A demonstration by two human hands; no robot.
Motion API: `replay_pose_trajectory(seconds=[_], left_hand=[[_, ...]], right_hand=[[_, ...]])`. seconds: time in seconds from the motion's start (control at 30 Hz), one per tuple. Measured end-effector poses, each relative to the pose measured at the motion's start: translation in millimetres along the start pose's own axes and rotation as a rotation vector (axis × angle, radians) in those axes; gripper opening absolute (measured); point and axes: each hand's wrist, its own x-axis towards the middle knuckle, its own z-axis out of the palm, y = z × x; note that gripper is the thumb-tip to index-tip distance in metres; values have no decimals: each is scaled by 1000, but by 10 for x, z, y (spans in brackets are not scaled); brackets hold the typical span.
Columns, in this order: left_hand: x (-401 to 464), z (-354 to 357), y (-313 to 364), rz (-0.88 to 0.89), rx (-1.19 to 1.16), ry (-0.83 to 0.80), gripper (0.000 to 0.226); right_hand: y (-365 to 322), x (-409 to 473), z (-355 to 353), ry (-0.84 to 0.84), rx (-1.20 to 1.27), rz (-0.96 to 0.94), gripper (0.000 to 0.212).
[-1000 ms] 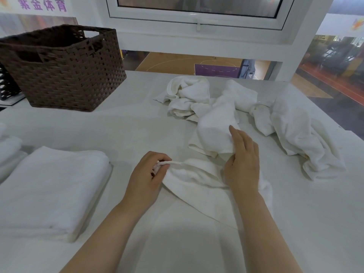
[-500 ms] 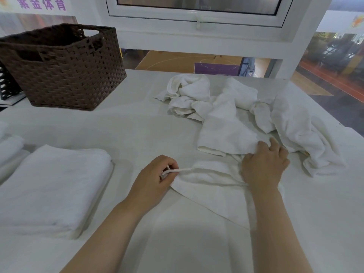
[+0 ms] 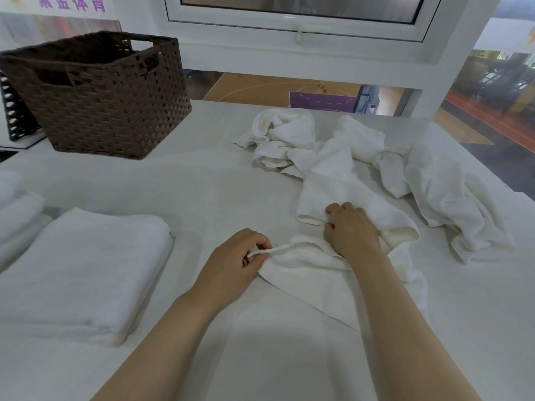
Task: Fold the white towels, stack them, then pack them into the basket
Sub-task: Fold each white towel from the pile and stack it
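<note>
Leftward since earlier, the right hand (image 3: 351, 227) now grips the towel (image 3: 333, 195) edge — the left hand (image 3: 240, 261) pinches its corner.

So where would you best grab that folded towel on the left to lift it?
Judging by its pose, take the folded towel by its thick, rounded fold edge on the right, coming from the bare table side, fingers beneath and thumb on top, so the layers likely stay together.

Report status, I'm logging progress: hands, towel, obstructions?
Left hand pinches towel edge. Right hand grips its far fold. Crumpled pile touching behind. Basket unpacked.
</note>
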Motion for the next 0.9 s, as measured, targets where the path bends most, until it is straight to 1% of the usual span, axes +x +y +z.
replay_pose_trajectory(seconds=[0.07, 0.17, 0.2, 0.23, 0.27, 0.3, 0.37, 0.43, 0.47, 0.5, 0.57, 0.6, 0.67, 0.77, 0.83, 0.9], left_hand=[[-1, 3, 0, 0, 5, -13, 19], [7, 7, -1, 14, 13, -20, 19], [8, 8, -3, 18, 11, -17, 19], [10, 7, -7, 20, 9, -11, 18], [11, 5, -9, 19, 6, -4, 18], [11, 4, -10, 18, 0, 4, 18], [17, 3, -9, 21, -18, 27, 17], [24, 4, -9, 27, -27, 48, 19], [26, 2, -7, 32, -25, 59, 20], [28, 1, -9, 36, -25, 69, 21], [32, -2, -15, 34, -43, 82, 20], [33, -2, -15, 31, -58, 80, 20], [35, -2, -12, 19, -88, 71, 22], [37, 3, 0, -51, -157, 90, 22], [38, 11, 18, -146, -219, 117, 17], [46, 24, 19, -211, -243, 128, 19]], right_hand=[[-30, 18, -10, -13, -34, 34, 23], [-70, 42, -44, -7, -125, 31, 20], [-77, 52, -71, -21, -112, 31, 21], [-89, 57, -117, -38, -45, 41, 23], [-106, 56, -170, -48, 92, 61, 25], [-135, 40, -237, -44, 284, 92, 26], [-232, -8, -398, -48, 761, 194, 26], [-345, -80, -510, -160, 1213, 281, 24], [-382, -107, -491, -194, 1323, 297, 24], [-411, -141, -446, -203, 1320, 293, 28], [-428, -225, -279, -176, 1041, 219, 38], [-433, -270, -183, -159, 924, 142, 45], [-473, -347, -84, -130, 841, -7, 53], [-469, -363, -57, -100, 838, -113, 36], [-430, -376, -59, -113, 836, -121, 31], [-399, -397, -81, -135, 847, -94, 28]])
